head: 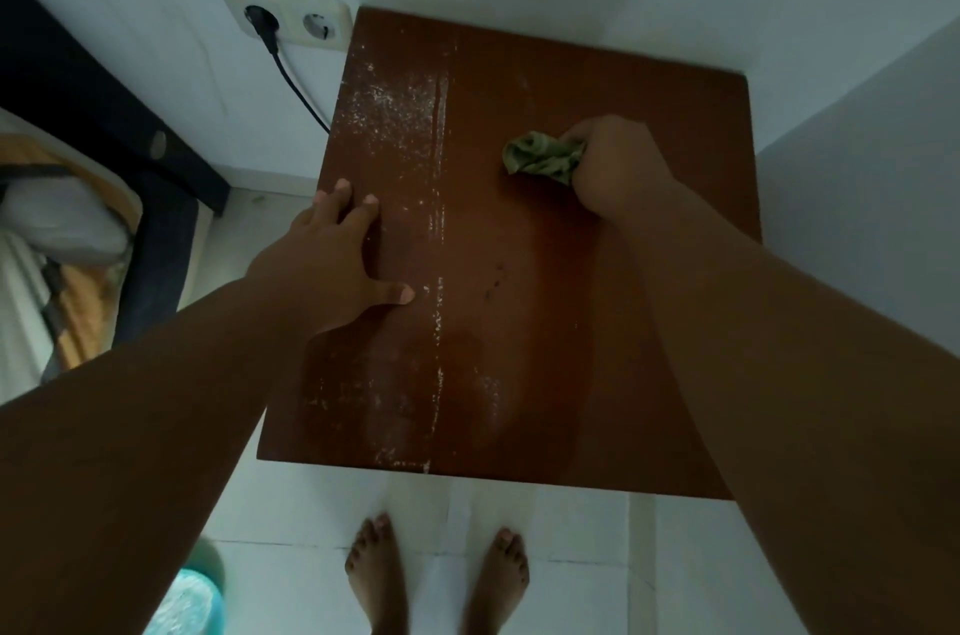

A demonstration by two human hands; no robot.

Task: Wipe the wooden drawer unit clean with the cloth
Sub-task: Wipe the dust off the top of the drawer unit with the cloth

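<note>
Cloth (pixel 543 158) is soft and light, bunched tight in my right hand (pixel 615 167) fingers, while my left hand (pixel 332 260) rests with fingers spread, bracing the stiff, heavy-looking drawer unit (pixel 519 296) at its left edge.

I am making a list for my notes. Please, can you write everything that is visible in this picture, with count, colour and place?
Wooden drawer unit: one, reddish-brown top with white dusty streaks on its left part, centre, in the wall corner.
Cloth: one, green, bunched, on the top's right part.
Wall socket: one double, cream, left wall.
Plug with cable: one, black, in the left outlet.
Dark frame: one, black, far left.
Teal object: one, bottom left, unclear what.
Floor tiles: white, below.
Left hand: flat on the top's left edge.
Right hand: closed on the cloth.
Bare feet: two, on the floor.
</note>
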